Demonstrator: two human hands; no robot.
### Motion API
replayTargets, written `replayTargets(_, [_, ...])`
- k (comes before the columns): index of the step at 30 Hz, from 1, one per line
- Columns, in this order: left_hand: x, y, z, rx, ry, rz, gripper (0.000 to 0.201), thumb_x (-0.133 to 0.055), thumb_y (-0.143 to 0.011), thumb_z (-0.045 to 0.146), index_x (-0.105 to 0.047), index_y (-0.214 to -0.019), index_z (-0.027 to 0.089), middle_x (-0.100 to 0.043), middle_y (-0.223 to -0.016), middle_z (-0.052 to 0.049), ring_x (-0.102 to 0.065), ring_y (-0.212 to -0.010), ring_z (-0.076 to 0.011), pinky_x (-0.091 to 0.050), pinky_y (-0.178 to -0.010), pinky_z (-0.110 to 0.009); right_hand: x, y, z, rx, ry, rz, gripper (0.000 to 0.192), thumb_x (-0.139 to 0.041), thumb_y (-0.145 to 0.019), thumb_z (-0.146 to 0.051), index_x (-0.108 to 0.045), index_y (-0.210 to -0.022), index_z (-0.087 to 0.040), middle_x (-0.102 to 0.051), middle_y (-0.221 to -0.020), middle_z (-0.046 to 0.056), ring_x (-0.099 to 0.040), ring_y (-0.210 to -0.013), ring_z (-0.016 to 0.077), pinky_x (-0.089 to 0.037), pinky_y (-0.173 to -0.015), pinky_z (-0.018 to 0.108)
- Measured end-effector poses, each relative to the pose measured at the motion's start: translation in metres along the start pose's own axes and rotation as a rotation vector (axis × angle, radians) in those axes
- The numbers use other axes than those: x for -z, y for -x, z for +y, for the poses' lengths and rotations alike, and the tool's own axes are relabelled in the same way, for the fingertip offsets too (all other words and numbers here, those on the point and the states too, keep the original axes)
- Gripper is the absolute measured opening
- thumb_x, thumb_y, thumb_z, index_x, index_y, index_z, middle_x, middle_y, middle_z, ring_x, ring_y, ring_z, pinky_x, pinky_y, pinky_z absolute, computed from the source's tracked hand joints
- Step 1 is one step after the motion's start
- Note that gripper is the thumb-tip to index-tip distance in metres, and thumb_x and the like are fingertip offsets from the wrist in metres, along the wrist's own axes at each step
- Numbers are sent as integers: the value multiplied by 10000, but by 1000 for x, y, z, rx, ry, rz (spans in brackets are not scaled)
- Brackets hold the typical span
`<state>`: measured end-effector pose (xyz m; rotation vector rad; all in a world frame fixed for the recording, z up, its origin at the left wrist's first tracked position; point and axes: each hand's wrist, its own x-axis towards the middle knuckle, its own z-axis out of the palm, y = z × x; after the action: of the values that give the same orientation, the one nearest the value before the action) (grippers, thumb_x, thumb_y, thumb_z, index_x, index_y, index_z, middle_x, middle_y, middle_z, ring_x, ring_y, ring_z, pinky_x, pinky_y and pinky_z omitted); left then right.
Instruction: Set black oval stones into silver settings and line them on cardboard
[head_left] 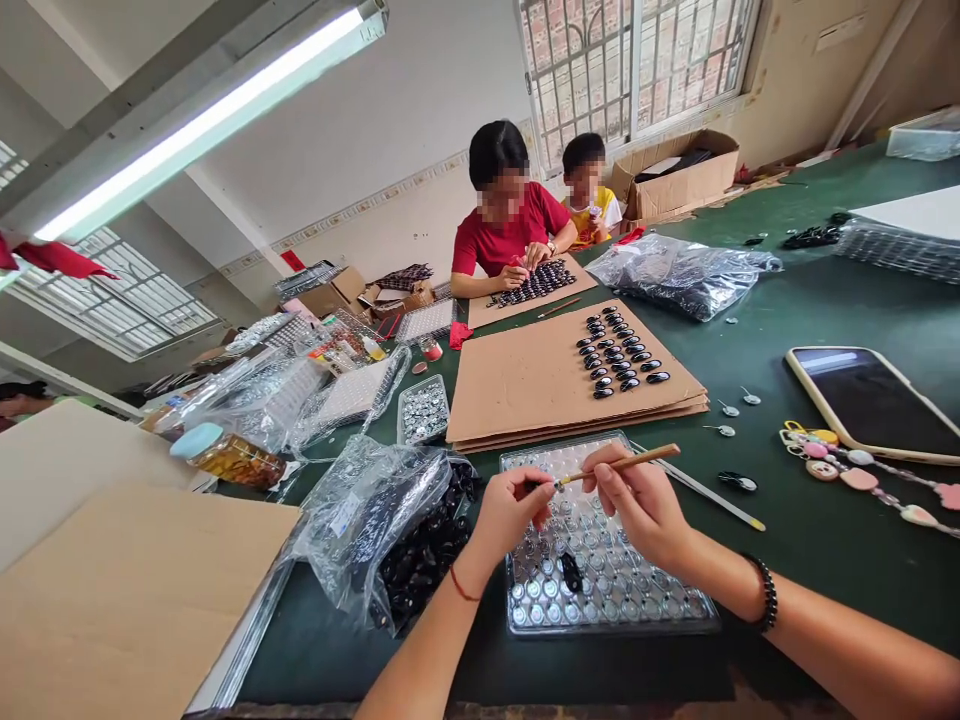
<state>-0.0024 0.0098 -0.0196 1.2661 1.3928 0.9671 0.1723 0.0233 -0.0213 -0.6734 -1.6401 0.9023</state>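
Note:
My left hand [512, 503] pinches a small black piece between thumb and fingertips; the fingers mostly hide it. My right hand [637, 500] is closed around a thin wooden-handled brush [651, 456], held like a pen. Its narrow tip meets the piece at my left fingertips. Both hands are above a clear plastic tray [611, 628] with rows of round silver parts in its cells. One black oval piece [571, 573] lies on top of the tray. To the left, an open plastic bag [360, 510] spills many black pieces [424, 565].
Beyond the tray, stacked cardboard sheets [510, 385] carry rows of black oval pieces [615, 350]. A box of silver parts [424, 410] and a lidded jar [232, 455] stand left. A phone [877, 400] with a beaded strap lies right. Across the table, a person [506, 230] handles similar pieces beside another person.

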Motion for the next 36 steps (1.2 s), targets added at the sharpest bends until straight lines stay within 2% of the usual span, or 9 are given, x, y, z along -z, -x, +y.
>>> replayTargets(2, [-7,7,3,-2,-89,-71,228,-612,-686,358,-612,-721,134,-540,-456,23,-461,-380,-78,-365,-391,-185,2,-1,1,98,109,-63,160,-344,-878,-203,-492,-818,-184,-527,-671,9,-470,-523,106,-369,-510,236])
replayTargets(5, [-8,11,5,-60,-166,-96,214,-635,-667,340,-631,-727,134,-549,-508,14,-476,-427,-85,-373,-429,-192,3,-2,3,228,232,-134,119,-370,-857,-162,-485,-838,-184,-556,-686,21,-505,-602,130,-375,-562,247])
replayTargets(9, [-7,11,6,-46,-153,-98,330,-656,-644,312,-642,-924,138,-579,-580,-2,-507,-470,-104,-400,-473,-210,1,1,6,288,350,-206,101,-381,-851,-147,-476,-851,-182,-584,-698,24,-490,-572,130,-355,-553,253])
replayTargets(12, [-7,12,11,-40,-201,-88,324,-636,-663,282,-649,-949,130,-560,-532,3,-509,-467,-108,-391,-479,-209,-1,2,8,317,417,-234,101,-377,-855,-153,-473,-840,-182,-592,-681,24,-472,-543,131,-340,-535,255])
replayTargets(21, [-7,12,9,-40,-159,-70,350,-638,-664,340,-640,-952,141,-591,-588,-12,-509,-474,-105,-396,-476,-206,-2,4,12,334,449,-227,103,-382,-862,-157,-480,-835,-174,-595,-690,33,-492,-570,128,-352,-550,254])
replayTargets(36, [-7,10,8,-17,-104,-94,367,-655,-637,369,-646,-929,147,-587,-549,-2,-534,-460,-119,-416,-474,-217,-1,5,9,350,458,-219,117,-376,-857,-165,-481,-807,-181,-588,-651,31,-477,-535,129,-358,-539,261])
